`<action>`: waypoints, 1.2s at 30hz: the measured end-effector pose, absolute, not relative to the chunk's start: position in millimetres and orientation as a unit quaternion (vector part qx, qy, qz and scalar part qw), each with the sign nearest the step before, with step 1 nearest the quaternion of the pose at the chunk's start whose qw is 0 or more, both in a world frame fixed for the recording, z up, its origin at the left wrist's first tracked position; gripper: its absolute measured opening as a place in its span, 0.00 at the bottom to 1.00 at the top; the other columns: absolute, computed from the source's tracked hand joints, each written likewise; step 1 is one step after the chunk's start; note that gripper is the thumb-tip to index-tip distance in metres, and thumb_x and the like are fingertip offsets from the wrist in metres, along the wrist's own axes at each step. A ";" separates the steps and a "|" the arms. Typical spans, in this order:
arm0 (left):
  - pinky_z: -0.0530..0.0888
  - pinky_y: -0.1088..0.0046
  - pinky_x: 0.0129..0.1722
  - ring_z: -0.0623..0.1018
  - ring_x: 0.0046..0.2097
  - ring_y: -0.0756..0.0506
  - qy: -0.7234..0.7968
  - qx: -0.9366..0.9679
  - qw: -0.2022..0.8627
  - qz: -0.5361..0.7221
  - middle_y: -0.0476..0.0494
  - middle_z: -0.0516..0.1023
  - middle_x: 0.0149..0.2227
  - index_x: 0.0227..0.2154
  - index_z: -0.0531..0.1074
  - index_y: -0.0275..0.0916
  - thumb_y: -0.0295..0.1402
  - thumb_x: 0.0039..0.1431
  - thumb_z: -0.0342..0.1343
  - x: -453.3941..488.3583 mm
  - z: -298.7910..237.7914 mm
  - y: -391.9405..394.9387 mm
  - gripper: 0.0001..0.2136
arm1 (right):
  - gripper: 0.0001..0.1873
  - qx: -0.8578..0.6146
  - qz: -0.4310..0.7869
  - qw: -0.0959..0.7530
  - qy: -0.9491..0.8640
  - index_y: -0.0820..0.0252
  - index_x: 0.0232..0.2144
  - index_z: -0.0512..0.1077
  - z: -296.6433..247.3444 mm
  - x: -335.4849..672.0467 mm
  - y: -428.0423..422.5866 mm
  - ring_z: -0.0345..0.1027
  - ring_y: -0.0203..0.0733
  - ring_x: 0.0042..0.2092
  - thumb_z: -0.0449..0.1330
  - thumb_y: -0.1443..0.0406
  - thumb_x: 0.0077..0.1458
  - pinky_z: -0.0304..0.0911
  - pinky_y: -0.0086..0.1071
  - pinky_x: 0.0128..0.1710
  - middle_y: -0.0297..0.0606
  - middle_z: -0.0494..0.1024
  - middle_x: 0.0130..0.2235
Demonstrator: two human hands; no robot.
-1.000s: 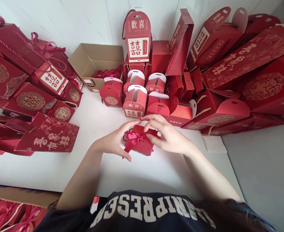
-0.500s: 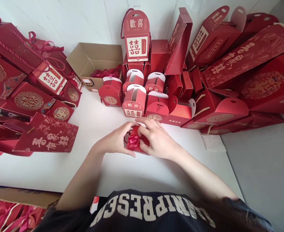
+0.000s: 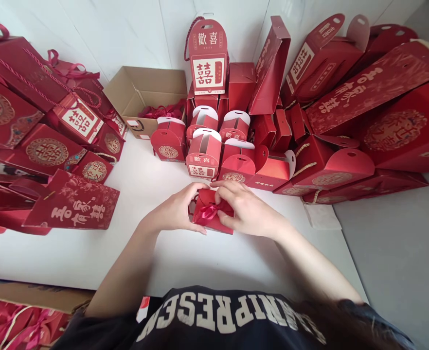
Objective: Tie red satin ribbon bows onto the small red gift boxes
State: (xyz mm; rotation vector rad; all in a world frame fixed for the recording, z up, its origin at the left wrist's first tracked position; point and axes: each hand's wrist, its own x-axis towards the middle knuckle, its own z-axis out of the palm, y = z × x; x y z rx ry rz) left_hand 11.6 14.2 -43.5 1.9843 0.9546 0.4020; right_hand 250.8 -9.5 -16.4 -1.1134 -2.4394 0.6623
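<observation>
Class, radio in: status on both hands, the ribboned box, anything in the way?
Left hand curved around left end of small red box. Right hand at its pink bow. Other red boxes stand beyond hands, not blocking.

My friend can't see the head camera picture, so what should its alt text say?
A person's left hand cups one end of a small red box on a white table, and their right hand is at its shiny pink ribbon. Behind it and to both sides are more red boxes, with an open cardboard carton towards the back.
</observation>
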 end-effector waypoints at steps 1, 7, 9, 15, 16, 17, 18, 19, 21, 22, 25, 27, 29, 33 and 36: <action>0.72 0.56 0.56 0.70 0.60 0.33 0.384 0.796 0.438 0.166 0.38 0.65 0.62 0.60 0.56 0.46 0.46 0.36 0.74 10.5 -42.7 14.5 0.48 | 0.09 -0.399 0.241 0.193 -0.864 0.58 0.41 0.67 -14.1 255.6 -7.9 0.62 0.53 0.58 0.58 0.66 0.56 0.61 0.47 0.56 0.47 0.70 0.56; 0.69 0.54 0.60 0.64 0.64 0.32 0.349 0.787 0.485 0.156 0.37 0.59 0.65 0.65 0.53 0.48 0.46 0.40 0.72 2.7 -36.9 17.3 0.50 | 0.13 -0.426 0.268 0.170 -0.847 0.54 0.48 0.65 -2.5 281.6 -0.4 0.72 0.50 0.49 0.58 0.66 0.59 0.67 0.43 0.48 0.42 0.75 0.49; 0.67 0.53 0.61 0.64 0.65 0.31 0.344 0.785 0.492 0.154 0.36 0.59 0.66 0.66 0.53 0.47 0.46 0.45 0.70 2.6 -36.6 17.5 0.47 | 0.13 -0.426 0.282 0.159 -0.845 0.54 0.48 0.65 -2.5 283.2 0.0 0.73 0.48 0.46 0.58 0.65 0.60 0.68 0.41 0.46 0.40 0.76 0.48; 0.65 0.53 0.64 0.59 0.67 0.31 0.347 0.814 0.444 0.144 0.38 0.53 0.69 0.68 0.47 0.48 0.46 0.42 0.71 7.6 -42.2 14.7 0.53 | 0.10 -0.423 0.286 0.169 -0.843 0.55 0.46 0.67 -8.4 276.1 1.5 0.73 0.46 0.45 0.57 0.66 0.61 0.69 0.40 0.45 0.40 0.77 0.46; 0.65 0.54 0.64 0.59 0.67 0.32 0.347 0.815 0.441 0.144 0.38 0.53 0.69 0.69 0.46 0.48 0.46 0.43 0.70 8.0 -42.9 14.2 0.52 | 0.10 -0.426 0.287 0.172 -0.841 0.55 0.46 0.67 -8.9 275.8 2.1 0.73 0.46 0.45 0.57 0.65 0.62 0.69 0.40 0.45 0.40 0.77 0.46; 0.65 0.55 0.64 0.59 0.67 0.32 0.349 0.815 0.439 0.144 0.38 0.52 0.69 0.69 0.46 0.48 0.46 0.45 0.70 8.1 -43.4 13.9 0.52 | 0.10 -0.428 0.292 0.172 -0.838 0.55 0.46 0.67 -9.0 276.2 2.7 0.73 0.46 0.46 0.57 0.64 0.62 0.69 0.40 0.46 0.41 0.77 0.47; 0.65 0.55 0.64 0.59 0.68 0.32 0.351 0.815 0.438 0.144 0.39 0.52 0.69 0.69 0.45 0.48 0.46 0.45 0.69 8.0 -43.7 13.6 0.52 | 0.12 -0.426 0.302 0.169 -0.836 0.55 0.48 0.67 -8.7 277.1 3.2 0.73 0.46 0.47 0.58 0.62 0.62 0.69 0.41 0.47 0.41 0.76 0.48; 0.64 0.55 0.64 0.59 0.68 0.32 0.355 0.813 0.439 0.145 0.39 0.52 0.70 0.69 0.44 0.48 0.46 0.45 0.69 7.8 -43.9 13.5 0.52 | 0.16 -0.419 0.318 0.161 -0.835 0.54 0.50 0.67 -8.2 278.5 3.6 0.73 0.47 0.48 0.60 0.59 0.60 0.69 0.41 0.48 0.42 0.75 0.51; 0.64 0.54 0.65 0.58 0.68 0.33 0.360 0.804 0.449 0.149 0.39 0.51 0.70 0.70 0.39 0.49 0.46 0.46 0.69 6.9 -44.2 13.7 0.55 | 0.33 -0.387 0.354 0.139 -0.840 0.52 0.58 0.62 -6.8 281.3 3.8 0.69 0.50 0.55 0.66 0.55 0.53 0.67 0.42 0.53 0.43 0.70 0.58; 0.63 0.54 0.65 0.58 0.68 0.33 0.360 0.800 0.455 0.152 0.38 0.50 0.70 0.70 0.36 0.49 0.46 0.45 0.69 6.5 -44.6 14.0 0.56 | 0.42 -0.368 0.368 0.130 -0.844 0.51 0.62 0.57 -6.3 282.3 3.5 0.66 0.52 0.59 0.69 0.54 0.49 0.66 0.43 0.56 0.43 0.66 0.62; 0.62 0.54 0.66 0.57 0.69 0.33 0.353 0.797 0.465 0.156 0.38 0.48 0.71 0.70 0.32 0.49 0.45 0.45 0.70 5.5 -47.2 15.0 0.59 | 0.56 -0.340 0.380 0.132 -0.850 0.47 0.69 0.45 -6.5 281.7 2.0 0.57 0.52 0.66 0.71 0.57 0.46 0.61 0.43 0.61 0.42 0.56 0.69; 0.61 0.53 0.66 0.55 0.70 0.33 0.351 0.801 0.459 0.155 0.38 0.45 0.72 0.70 0.32 0.49 0.45 0.44 0.70 4.8 -49.2 15.4 0.59 | 0.55 -0.344 0.380 0.146 -0.846 0.47 0.69 0.44 -7.6 279.1 1.1 0.58 0.52 0.65 0.70 0.60 0.47 0.62 0.43 0.60 0.43 0.57 0.68; 0.61 0.52 0.66 0.53 0.70 0.31 0.350 0.804 0.457 0.148 0.37 0.42 0.72 0.70 0.33 0.49 0.46 0.42 0.71 3.8 -50.1 15.4 0.61 | 0.53 -0.343 0.385 0.154 -0.843 0.48 0.69 0.46 -8.4 276.9 0.8 0.60 0.51 0.64 0.70 0.61 0.48 0.63 0.43 0.59 0.44 0.58 0.67; 0.64 0.52 0.64 0.57 0.69 0.32 0.352 0.786 0.485 0.153 0.37 0.45 0.72 0.70 0.37 0.50 0.45 0.47 0.69 3.3 -45.8 14.4 0.55 | 0.50 -0.334 0.385 0.156 -0.846 0.49 0.69 0.46 -8.3 278.1 2.1 0.60 0.51 0.64 0.68 0.61 0.51 0.63 0.45 0.59 0.45 0.58 0.67; 0.63 0.55 0.64 0.60 0.68 0.35 0.374 0.775 0.458 0.221 0.39 0.55 0.69 0.66 0.52 0.48 0.42 0.57 0.61 7.3 -38.1 12.9 0.37 | 0.48 -0.361 0.380 0.165 -0.836 0.49 0.68 0.48 -8.2 283.3 4.2 0.58 0.53 0.65 0.67 0.55 0.52 0.62 0.48 0.61 0.45 0.58 0.68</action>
